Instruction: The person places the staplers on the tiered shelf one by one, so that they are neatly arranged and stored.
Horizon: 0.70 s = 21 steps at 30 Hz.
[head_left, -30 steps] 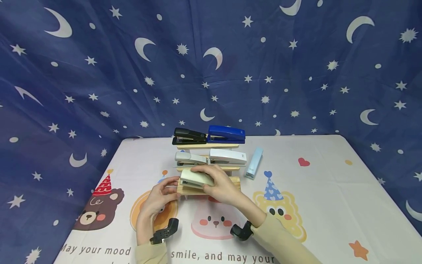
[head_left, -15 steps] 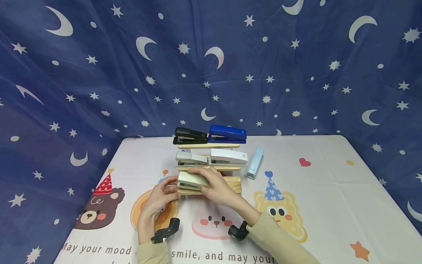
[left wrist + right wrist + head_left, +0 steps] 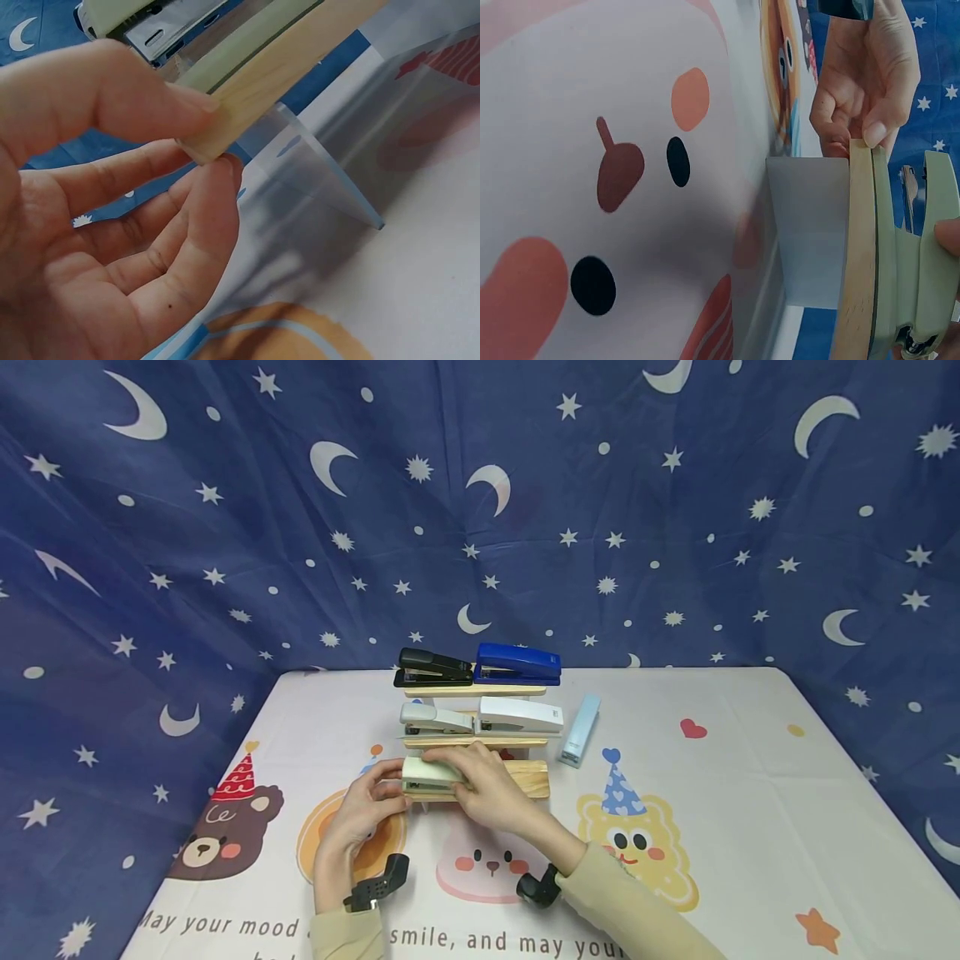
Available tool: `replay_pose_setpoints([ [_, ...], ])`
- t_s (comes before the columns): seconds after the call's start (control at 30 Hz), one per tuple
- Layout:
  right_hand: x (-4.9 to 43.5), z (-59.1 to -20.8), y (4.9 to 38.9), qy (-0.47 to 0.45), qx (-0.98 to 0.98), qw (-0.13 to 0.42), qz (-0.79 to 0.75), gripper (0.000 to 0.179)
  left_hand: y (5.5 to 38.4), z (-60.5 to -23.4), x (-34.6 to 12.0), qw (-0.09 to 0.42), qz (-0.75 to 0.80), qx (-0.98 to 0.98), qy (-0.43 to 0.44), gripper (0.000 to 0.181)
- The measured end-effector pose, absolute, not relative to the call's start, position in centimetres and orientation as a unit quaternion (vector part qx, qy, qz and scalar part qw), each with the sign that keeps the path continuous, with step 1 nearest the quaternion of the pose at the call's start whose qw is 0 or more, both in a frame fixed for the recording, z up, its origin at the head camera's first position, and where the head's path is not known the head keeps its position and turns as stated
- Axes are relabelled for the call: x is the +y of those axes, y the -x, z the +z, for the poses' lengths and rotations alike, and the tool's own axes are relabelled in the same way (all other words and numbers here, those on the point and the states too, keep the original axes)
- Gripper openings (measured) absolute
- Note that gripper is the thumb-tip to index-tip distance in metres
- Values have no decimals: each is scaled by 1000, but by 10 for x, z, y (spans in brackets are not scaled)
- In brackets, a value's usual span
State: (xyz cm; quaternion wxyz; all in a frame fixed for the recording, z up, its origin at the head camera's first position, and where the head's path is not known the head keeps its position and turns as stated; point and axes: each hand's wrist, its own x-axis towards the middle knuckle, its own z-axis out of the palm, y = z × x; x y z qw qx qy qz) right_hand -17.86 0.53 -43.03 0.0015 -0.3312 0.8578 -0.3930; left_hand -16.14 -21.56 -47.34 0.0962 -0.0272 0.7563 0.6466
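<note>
My right hand [image 3: 491, 789] grips a pale green stapler [image 3: 426, 773] from above, at the left end of the lowest wooden board of a tiered rack [image 3: 532, 779]. The stapler's base lies along the board [image 3: 857, 262] in the right wrist view, with a fingertip [image 3: 949, 234] on its upper arm. My left hand [image 3: 362, 810] pinches the left end of that same board. In the left wrist view the thumb [image 3: 112, 97] presses on top and the fingers curl underneath. A clear support plate [image 3: 322, 165] stands below the board.
Behind, the middle tier carries a grey stapler [image 3: 435, 718] and a white stapler [image 3: 519, 716]. On the top tier are a black stapler [image 3: 431, 668] and a blue stapler [image 3: 517, 664]. A light blue stapler [image 3: 580, 732] lies on the printed tablecloth [image 3: 735, 827], right of the rack.
My right hand has moved the pale green stapler slightly left and down, flush with the board's left end. The left hand has stayed at the board's end.
</note>
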Motion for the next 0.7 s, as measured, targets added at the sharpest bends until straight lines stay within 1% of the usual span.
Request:
replay_pose_setpoints([
  [0.17,4,-431,177,332,861,-7,-384,55,161,-475,-216,94,649,754,26,61],
  [0.5,2,-434,174,346,874,-83,-330,52,161,-474,-215,87,646,757,32,60],
  [0.7,5,-437,172,335,878,-115,-322,50,161,-474,-216,92,649,755,27,60],
])
